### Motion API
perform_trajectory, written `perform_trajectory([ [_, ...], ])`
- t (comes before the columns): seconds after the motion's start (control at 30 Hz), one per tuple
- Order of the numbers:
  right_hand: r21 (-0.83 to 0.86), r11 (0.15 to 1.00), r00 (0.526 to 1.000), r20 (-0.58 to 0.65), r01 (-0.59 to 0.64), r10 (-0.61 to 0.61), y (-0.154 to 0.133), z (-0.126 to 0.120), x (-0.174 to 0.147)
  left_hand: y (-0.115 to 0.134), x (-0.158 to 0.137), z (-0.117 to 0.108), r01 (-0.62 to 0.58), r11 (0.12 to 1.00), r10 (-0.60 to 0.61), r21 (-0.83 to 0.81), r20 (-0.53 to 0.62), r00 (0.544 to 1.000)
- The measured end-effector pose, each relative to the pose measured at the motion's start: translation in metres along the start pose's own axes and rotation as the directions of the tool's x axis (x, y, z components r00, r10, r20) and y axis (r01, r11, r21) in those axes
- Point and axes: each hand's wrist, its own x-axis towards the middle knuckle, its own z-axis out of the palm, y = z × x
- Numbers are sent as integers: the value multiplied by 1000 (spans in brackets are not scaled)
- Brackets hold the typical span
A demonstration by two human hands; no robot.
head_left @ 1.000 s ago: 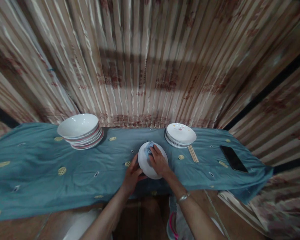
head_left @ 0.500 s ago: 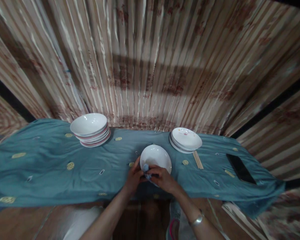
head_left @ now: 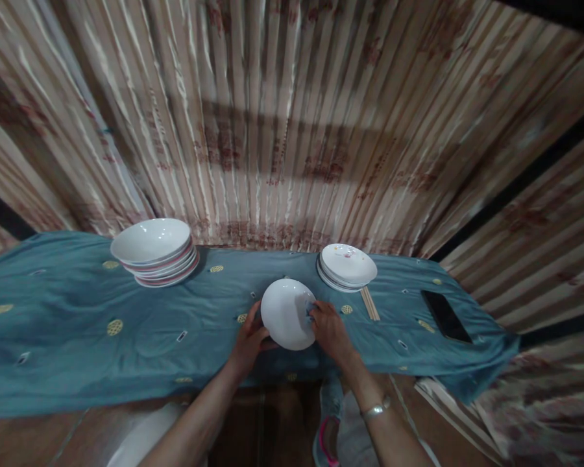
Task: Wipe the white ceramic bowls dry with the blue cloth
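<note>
A white plate (head_left: 285,316) is held tilted above the front middle of the cloth-covered table. My left hand (head_left: 250,338) grips its left edge, thumb toward the front rim. Over the right rim, my right hand (head_left: 327,326) is closed on a small bluish cloth (head_left: 310,310) pressed to the plate's inner surface. Most of that cloth is hidden by my fingers. A silvery bracelet (head_left: 377,408) circles my right wrist.
A stack of white bowls (head_left: 153,250) with pinkish bands stands at the back left. Several flower-patterned plates (head_left: 349,264) are stacked back right, with chopsticks (head_left: 370,303) beside them. A black phone (head_left: 445,316) lies farther right on the teal tablecloth (head_left: 150,350). A striped curtain (head_left: 272,130) hangs behind.
My right hand has moved with the cloth from the plate's near side to its right rim. My left hand still holds the plate. The whole view has shifted slightly.
</note>
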Motion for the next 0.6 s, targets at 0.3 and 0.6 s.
perform_trajectory([
  [0.3, 54, 993, 976, -186, -104, 112, 12, 17, 34, -3, -4, 2, -14, 1000, 13, 11, 62, 998],
  [0.6, 205, 970, 943, -277, -128, 183, 1, 33, 62, 2, -13, 10, -59, 996, 53, 66, 89, 995],
])
